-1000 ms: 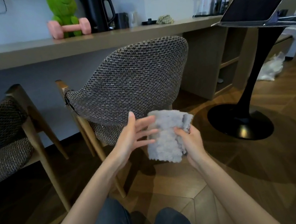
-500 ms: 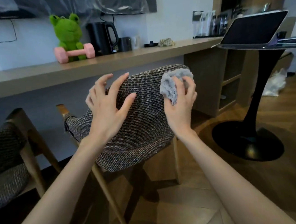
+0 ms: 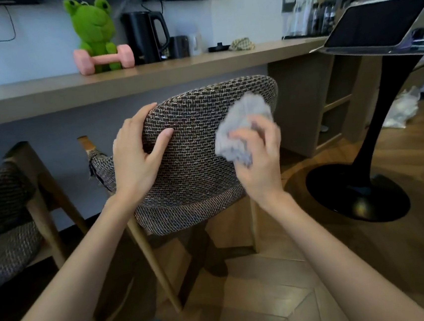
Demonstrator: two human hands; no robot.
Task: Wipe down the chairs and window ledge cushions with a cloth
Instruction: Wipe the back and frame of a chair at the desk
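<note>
**Wiping of a chair back, early stage of the task.** The right hand (image 3: 260, 166) holds a crumpled grey cloth (image 3: 241, 126), fingers curled around the bundle. It presses the cloth against the outer face of the chair (image 3: 197, 177) backrest, near its upper right corner. Hand and cloth are blurred, which suggests a wiping stroke in progress.

The left hand (image 3: 138, 162) steadies the same backrest at its upper left. The fingers hook over the top edge and the thumb lies flat on the woven face, so this hand grips the chair.

Judged from this view, little of the task is done. Only the rear of one backrest is under the cloth. Its seat is hidden behind the backrest, and the second chair (image 3: 0, 206) at the left edge shows no sign of attention. No window ledge cushion is in view, so that part cannot be assessed.

The chair is upholstered in a coarse brown-and-cream basket weave, rounded at the top, with pale wooden legs. It stands on a wood floor (image 3: 320, 279), facing a long worktop (image 3: 171, 71). No stain or damp mark is discernible on the fabric. The cloth looks thick and fluffy, bunched rather than folded.
</note>
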